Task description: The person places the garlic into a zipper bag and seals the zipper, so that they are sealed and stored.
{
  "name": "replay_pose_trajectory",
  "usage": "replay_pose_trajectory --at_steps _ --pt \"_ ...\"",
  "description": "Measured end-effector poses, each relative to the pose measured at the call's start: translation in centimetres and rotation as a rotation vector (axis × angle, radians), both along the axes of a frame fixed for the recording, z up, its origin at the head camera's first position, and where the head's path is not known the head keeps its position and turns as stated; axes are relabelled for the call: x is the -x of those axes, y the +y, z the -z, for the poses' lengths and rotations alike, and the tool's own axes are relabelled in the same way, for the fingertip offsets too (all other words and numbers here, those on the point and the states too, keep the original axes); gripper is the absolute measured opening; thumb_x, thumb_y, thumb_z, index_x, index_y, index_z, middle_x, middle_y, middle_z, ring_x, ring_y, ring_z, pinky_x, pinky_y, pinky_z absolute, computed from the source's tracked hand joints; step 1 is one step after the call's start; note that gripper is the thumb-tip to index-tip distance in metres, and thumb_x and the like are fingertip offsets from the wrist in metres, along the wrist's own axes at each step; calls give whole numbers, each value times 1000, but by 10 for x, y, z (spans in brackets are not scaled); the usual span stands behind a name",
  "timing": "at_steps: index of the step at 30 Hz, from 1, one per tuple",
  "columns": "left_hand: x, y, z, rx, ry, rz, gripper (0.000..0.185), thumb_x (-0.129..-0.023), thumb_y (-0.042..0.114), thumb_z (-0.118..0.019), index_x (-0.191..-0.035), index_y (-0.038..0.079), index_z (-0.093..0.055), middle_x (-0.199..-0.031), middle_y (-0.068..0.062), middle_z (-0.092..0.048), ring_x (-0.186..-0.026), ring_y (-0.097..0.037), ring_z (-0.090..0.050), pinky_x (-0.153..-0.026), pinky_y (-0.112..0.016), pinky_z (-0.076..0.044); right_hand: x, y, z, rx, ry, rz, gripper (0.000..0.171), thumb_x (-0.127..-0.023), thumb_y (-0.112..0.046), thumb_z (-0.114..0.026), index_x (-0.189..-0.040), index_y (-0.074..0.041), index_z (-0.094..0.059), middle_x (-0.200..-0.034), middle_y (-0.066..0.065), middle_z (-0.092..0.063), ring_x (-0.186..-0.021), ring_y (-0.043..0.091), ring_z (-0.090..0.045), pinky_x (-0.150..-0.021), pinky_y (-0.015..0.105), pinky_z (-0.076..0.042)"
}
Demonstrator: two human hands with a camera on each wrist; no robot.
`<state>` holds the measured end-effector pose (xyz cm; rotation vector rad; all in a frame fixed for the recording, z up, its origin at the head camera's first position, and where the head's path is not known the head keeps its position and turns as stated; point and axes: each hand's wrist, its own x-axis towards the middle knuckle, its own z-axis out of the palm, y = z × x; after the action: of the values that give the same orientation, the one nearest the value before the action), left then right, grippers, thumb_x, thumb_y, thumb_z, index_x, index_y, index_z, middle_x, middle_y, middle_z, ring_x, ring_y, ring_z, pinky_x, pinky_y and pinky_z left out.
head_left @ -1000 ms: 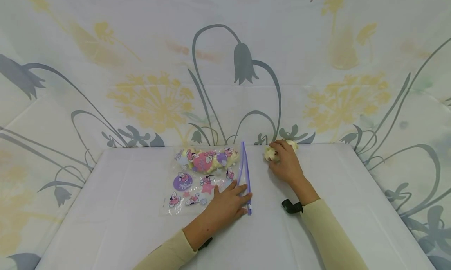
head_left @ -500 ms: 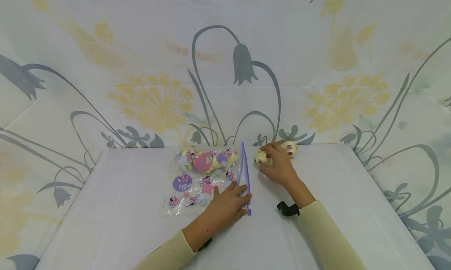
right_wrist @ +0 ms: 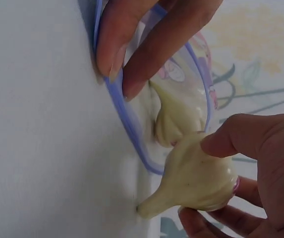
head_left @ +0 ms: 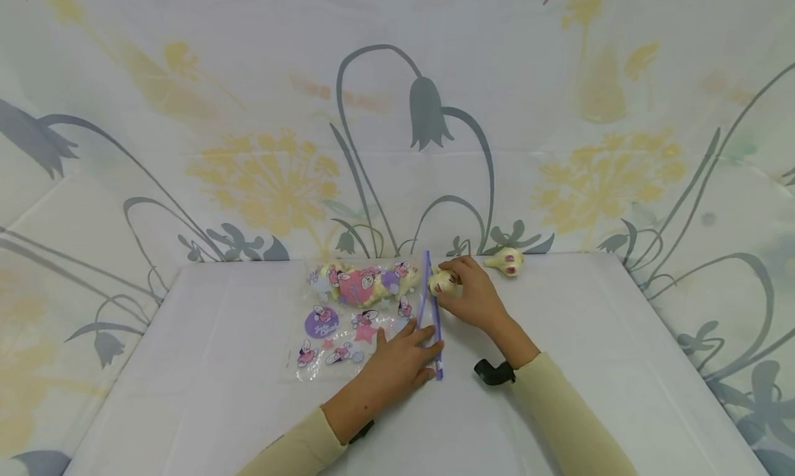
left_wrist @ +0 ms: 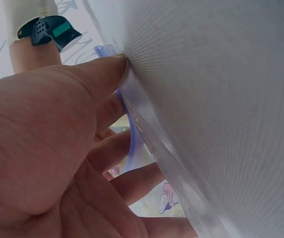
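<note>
A clear zip bag (head_left: 348, 324) with cartoon prints lies flat on the white table, and several garlic bulbs (head_left: 363, 286) sit at its far end. My left hand (head_left: 428, 341) pinches the bag's purple zipper rim (head_left: 433, 310) between thumb (left_wrist: 99, 77) and fingers (right_wrist: 132, 49), which keeps the mouth open. My right hand (head_left: 456, 283) grips a pale garlic bulb (right_wrist: 196, 181) right at the open rim (right_wrist: 127, 124). The bulb's pointed tip touches the table. One bulb inside the bag (right_wrist: 174, 116) shows through the mouth.
One more garlic bulb (head_left: 508, 261) lies loose at the table's back edge, right of my right hand. A floral cloth backdrop (head_left: 397, 117) rises behind and beside the white table (head_left: 186, 393). A black band (head_left: 491, 372) is on the right wrist.
My right hand has carried one garlic bulb leftward from the back of the table to the bag's mouth, leaving the other bulb behind. The left hand has stayed on the rim.
</note>
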<state>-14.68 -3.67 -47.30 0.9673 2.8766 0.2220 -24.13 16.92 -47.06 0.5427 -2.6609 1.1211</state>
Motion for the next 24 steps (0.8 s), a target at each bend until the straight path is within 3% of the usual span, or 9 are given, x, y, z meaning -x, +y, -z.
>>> replay_pose_trajectory --at_steps 6,16,24 --pt "0 0 0 -2 10 8 50 -102 41 -71 -149 28 -64 -161 1 -52 -152 -34 -44 -104 -78 -43 0 -5 1 86 -99 56 48 -91 -17 -82 -132 2 -68 -118 19 -69 -99 32 -69 -87 47 -59" --pt "1 1 -1 12 2 5 50 -101 41 -72 -150 29 -64 -161 1 -52 -152 -35 -44 -104 -78 -43 2 -9 10 182 -273 123 47 -98 -22 -77 -138 0 -66 -128 21 -70 -112 36 -72 -88 46 -61" --pt "1 0 -1 11 26 18 49 -101 40 -71 -149 28 -65 -160 1 -52 -151 -35 -46 -101 -77 -45 6 -16 17 167 -227 124 49 -95 -14 -79 -139 5 -65 -127 25 -65 -108 38 -73 -87 44 -62"
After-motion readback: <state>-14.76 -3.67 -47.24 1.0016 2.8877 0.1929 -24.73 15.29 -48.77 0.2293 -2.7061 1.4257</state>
